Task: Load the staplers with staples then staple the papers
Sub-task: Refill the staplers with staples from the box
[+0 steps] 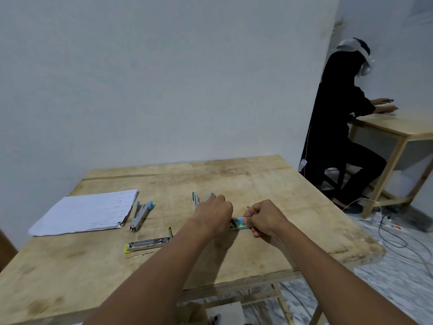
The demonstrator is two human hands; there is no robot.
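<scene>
Two hands meet over the wooden table [257,184]: the right hand [264,218] is curled, pinching a small staple box [239,223] at its near end, while the left hand [214,213] closes over the box's other end; whether its fingers grip a staple strip cannot be told. The box is judged light and easily crushed, so hold it by its long edges; staple strips are brittle and snap along the glue line, so support them along their full length. To the left of the left hand, slightly nearer, lies a yellow-tipped stapler [147,244] hinged open, magazine exposed. Farther left rests a blue-tipped stapler [140,215], just beside the paper stack [86,211]. Just beyond the left hand, a teal-tipped stapler [196,201] is partly hidden.
</scene>
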